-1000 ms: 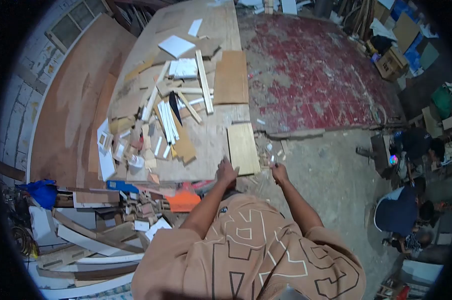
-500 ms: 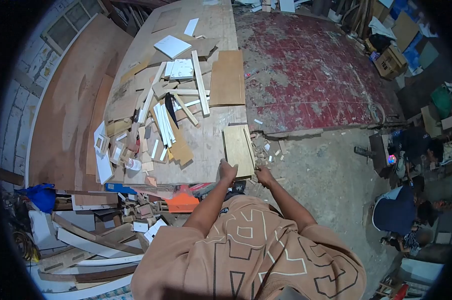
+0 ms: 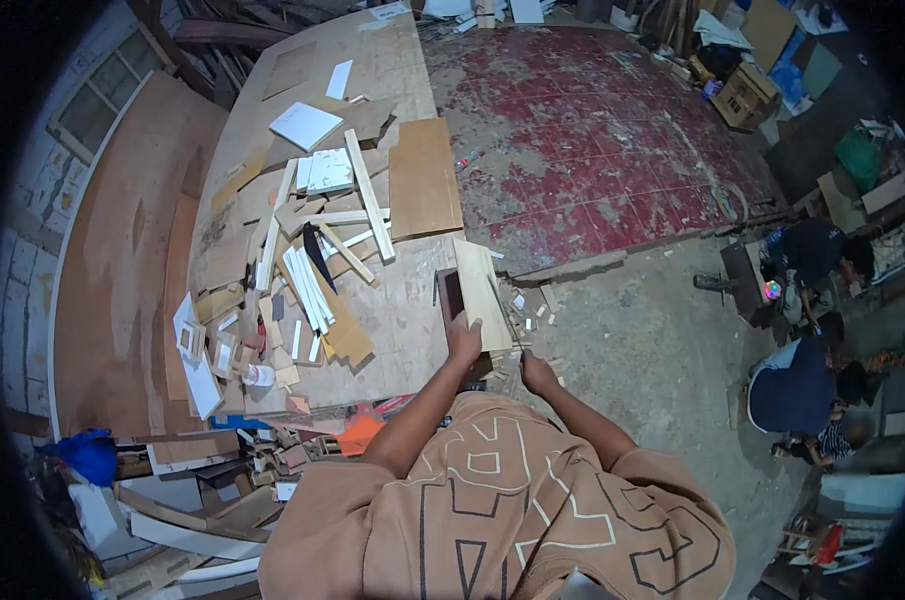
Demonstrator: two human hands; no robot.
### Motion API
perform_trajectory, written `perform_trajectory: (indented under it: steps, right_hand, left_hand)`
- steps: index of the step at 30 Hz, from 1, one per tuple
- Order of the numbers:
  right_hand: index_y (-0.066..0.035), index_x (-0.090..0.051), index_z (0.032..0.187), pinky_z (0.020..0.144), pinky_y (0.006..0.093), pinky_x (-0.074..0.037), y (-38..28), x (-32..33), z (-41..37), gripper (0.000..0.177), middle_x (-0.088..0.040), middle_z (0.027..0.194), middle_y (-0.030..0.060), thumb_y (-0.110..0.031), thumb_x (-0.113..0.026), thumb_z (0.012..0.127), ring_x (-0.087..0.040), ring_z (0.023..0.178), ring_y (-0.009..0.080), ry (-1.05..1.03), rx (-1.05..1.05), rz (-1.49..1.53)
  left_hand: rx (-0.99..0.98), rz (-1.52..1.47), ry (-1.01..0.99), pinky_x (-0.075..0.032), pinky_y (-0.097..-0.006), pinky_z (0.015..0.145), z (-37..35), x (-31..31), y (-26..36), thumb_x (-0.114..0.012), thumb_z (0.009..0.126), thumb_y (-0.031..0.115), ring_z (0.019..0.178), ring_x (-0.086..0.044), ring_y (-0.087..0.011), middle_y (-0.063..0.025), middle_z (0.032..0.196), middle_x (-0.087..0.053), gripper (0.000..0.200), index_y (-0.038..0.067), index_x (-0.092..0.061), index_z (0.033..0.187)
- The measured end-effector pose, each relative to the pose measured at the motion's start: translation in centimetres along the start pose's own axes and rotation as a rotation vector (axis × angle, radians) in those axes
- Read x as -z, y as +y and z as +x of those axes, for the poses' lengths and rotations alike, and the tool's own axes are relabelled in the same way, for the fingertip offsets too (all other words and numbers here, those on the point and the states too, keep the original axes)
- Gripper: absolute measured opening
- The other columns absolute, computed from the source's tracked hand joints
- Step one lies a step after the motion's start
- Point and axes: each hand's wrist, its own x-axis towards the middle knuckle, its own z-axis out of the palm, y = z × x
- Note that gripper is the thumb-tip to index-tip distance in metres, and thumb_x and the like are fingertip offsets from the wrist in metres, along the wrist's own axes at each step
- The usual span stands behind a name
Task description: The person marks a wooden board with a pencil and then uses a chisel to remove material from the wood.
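At the right edge of the workbench (image 3: pixel 402 330), a pale wooden board (image 3: pixel 480 290) lies tilted over a dark reddish-brown piece (image 3: pixel 450 298). My left hand (image 3: pixel 463 338) grips the board's near left edge, its thumb on top. Along the board's right side runs a thin dark blade (image 3: pixel 510 322), seen edge-on, like a saw. My right hand (image 3: pixel 538 373) is closed round its near end, just off the bench edge. The handle is hidden inside my fist.
White and bare wood strips (image 3: pixel 307 290), a black-handled tool (image 3: pixel 317 256) and a brown panel (image 3: pixel 424 180) lie on the bench. Rubble (image 3: pixel 532 308) covers the floor by its right edge. Two people (image 3: pixel 794 395) sit at the far right. Offcuts (image 3: pixel 187 530) are piled at lower left.
The pale board has tilted and shifted, showing the dark piece at its left. My left hand now reaches further onto it. My right hand has moved slightly down and right; the view has shifted.
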Motion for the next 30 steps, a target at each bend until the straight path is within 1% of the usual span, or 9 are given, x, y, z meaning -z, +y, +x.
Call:
perform_trajectory:
  steps: [5, 7, 11, 13, 15, 17, 20, 24, 30]
  right_hand:
    - [-0.004, -0.042, 0.109, 0.072, 0.0606, -0.044, -1.4, 0.0, -0.3, 0.021, -0.061, 0.087, 0.0340, -0.019, -0.046, 0.095, -0.059, 0.085, 0.0533, 0.160, -0.112, 0.084]
    - [-0.004, -0.040, 0.108, 0.071, 0.0611, -0.044, -0.8, -0.5, 0.1, 0.020, -0.060, 0.087, 0.0336, -0.019, -0.046, 0.095, -0.059, 0.083, 0.0538, 0.071, 0.001, -0.041]
    - [-0.004, -0.040, 0.109, 0.072, 0.0611, -0.044, -1.8, 0.0, -0.3, 0.020, -0.062, 0.088, 0.0325, -0.018, -0.043, 0.096, -0.060, 0.084, 0.0532, 0.276, -0.084, 0.106]
    - [-0.001, -0.039, 0.112, 0.075, 0.0604, -0.045, -1.9, 0.2, -0.5, 0.025, -0.062, 0.092, 0.0336, -0.021, -0.038, 0.098, -0.060, 0.089, 0.0521, -0.032, 0.029, -0.117]
    - [0.001, -0.039, 0.115, 0.080, 0.0592, -0.045, -2.4, 0.4, -1.3, 0.034, -0.060, 0.098, 0.0360, -0.027, -0.028, 0.100, -0.059, 0.094, 0.0519, -0.073, -0.016, -0.097]
    - [0.001, -0.039, 0.118, 0.082, 0.0586, -0.045, -3.3, 1.1, -1.8, 0.032, -0.060, 0.102, 0.0363, -0.023, -0.030, 0.099, -0.059, 0.096, 0.0514, 0.126, -0.153, 0.058]
    - [0.000, -0.041, 0.117, 0.078, 0.0583, -0.046, -0.5, -1.0, -1.2, 0.028, -0.062, 0.095, 0.0333, -0.016, -0.045, 0.094, -0.061, 0.090, 0.0506, -0.074, 0.054, -0.129]
    - [0.000, -0.045, 0.114, 0.076, 0.0568, -0.048, 0.1, -1.0, -1.4, 0.032, -0.063, 0.090, 0.0305, -0.014, -0.057, 0.088, -0.062, 0.087, 0.0487, 0.059, -0.025, -0.067]
    - [0.002, -0.054, 0.084, 0.068, 0.0462, -0.049, 2.4, 0.1, -1.7, 0.024, -0.062, 0.078, 0.0225, -0.019, -0.065, 0.081, -0.062, 0.075, 0.0409, 0.247, 0.030, 0.079]
  left_hand:
    - [-0.002, -0.024, 0.018, -0.048, -0.0439, 0.085, -0.3, -0.4, 4.2, -0.058, 0.086, 0.010, 0.098, -0.063, -0.0401, -0.0236, 0.103, -0.066, 0.025, -0.001, -0.062, 0.108]
    - [-0.020, 0.002, 0.015, -0.049, -0.0404, 0.084, -0.3, -0.7, 5.0, -0.058, 0.088, 0.011, 0.097, -0.065, -0.0351, -0.0218, 0.104, -0.068, 0.029, -0.003, -0.061, 0.113]
    - [0.026, -0.027, 0.067, -0.049, -0.0403, 0.083, -0.5, -1.3, 5.1, -0.058, 0.088, 0.011, 0.096, -0.065, -0.0347, -0.0220, 0.103, -0.068, 0.029, -0.003, -0.061, 0.112]
    - [0.000, -0.090, 0.050, -0.049, -0.0405, 0.082, -0.6, -1.5, 4.6, -0.057, 0.087, 0.011, 0.094, -0.065, -0.0341, -0.0213, 0.099, -0.068, 0.027, -0.003, -0.061, 0.110]
    - [0.015, -0.101, 0.047, -0.049, -0.0406, 0.082, -1.3, -1.3, 4.3, -0.057, 0.087, 0.011, 0.093, -0.065, -0.0341, -0.0207, 0.099, -0.067, 0.026, -0.003, -0.061, 0.109]
    - [0.022, -0.119, 0.059, -0.048, -0.0408, 0.082, -1.4, -0.7, 5.2, -0.057, 0.087, 0.011, 0.092, -0.065, -0.0341, -0.0202, 0.098, -0.067, 0.025, -0.003, -0.061, 0.108]
    - [0.059, -0.102, 0.036, -0.047, -0.0413, 0.088, -2.6, -0.1, 4.5, -0.056, 0.086, 0.006, 0.100, -0.064, -0.0356, -0.0206, 0.103, -0.067, 0.027, -0.003, -0.060, 0.111]
    - [0.185, -0.067, 0.057, -0.046, -0.0427, 0.089, -2.9, 0.2, 0.1, -0.055, 0.088, 0.006, 0.103, -0.062, -0.0376, -0.0222, 0.108, -0.065, 0.029, -0.001, -0.055, 0.116]
    - [0.275, -0.053, 0.089, -0.048, -0.0455, 0.088, -5.2, 2.6, -8.2, -0.061, 0.086, 0.014, 0.106, -0.061, -0.0392, -0.0249, 0.110, -0.063, 0.040, 0.000, -0.049, 0.121]
